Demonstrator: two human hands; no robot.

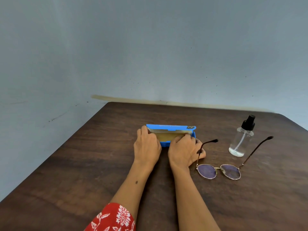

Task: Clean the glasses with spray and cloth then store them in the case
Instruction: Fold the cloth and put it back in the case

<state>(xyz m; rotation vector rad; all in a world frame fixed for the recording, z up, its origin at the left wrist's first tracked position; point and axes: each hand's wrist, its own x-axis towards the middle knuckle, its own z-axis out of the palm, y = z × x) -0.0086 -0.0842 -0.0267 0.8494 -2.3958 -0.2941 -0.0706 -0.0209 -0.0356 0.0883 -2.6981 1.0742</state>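
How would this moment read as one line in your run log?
stage: case opened | both hands: left hand, right hand on blue case | glasses: on table, unfolded | spray bottle: upright, untouched

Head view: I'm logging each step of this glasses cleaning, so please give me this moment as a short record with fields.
case: blue case, lid open, tan lining showing, on the table
left hand: left hand on the case's left end, fingers curled over its edge
right hand: right hand on the case's right end, fingers curled into the opening
glasses: glasses lying on the table right of the hands, arms unfolded
spray bottle: spray bottle upright behind the glasses, black nozzle, little liquid
cloth: not clearly visible
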